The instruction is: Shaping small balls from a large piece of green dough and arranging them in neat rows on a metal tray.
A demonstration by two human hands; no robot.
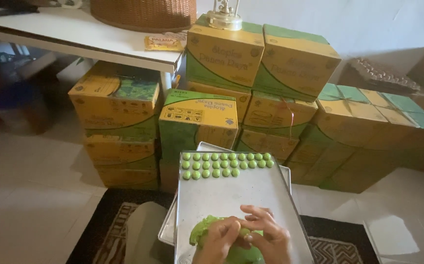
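A metal baking tray [251, 193] rests on my lap, stacked on a second tray. Several small green dough balls [226, 165] lie in neat rows along its far edge. A lump of green dough [200, 232] sits at the near end of the tray. My left hand [217, 242] and my right hand [265, 234] meet over this lump, their fingers pinching a small piece of dough between them. The lump's near part is hidden under my hands.
Stacks of yellow and green cardboard boxes [231, 88] stand right behind the tray. A white table [75, 36] with a wicker basket [143, 12] is at the back left. A patterned dark rug [104, 230] lies beneath me on the pale tiled floor.
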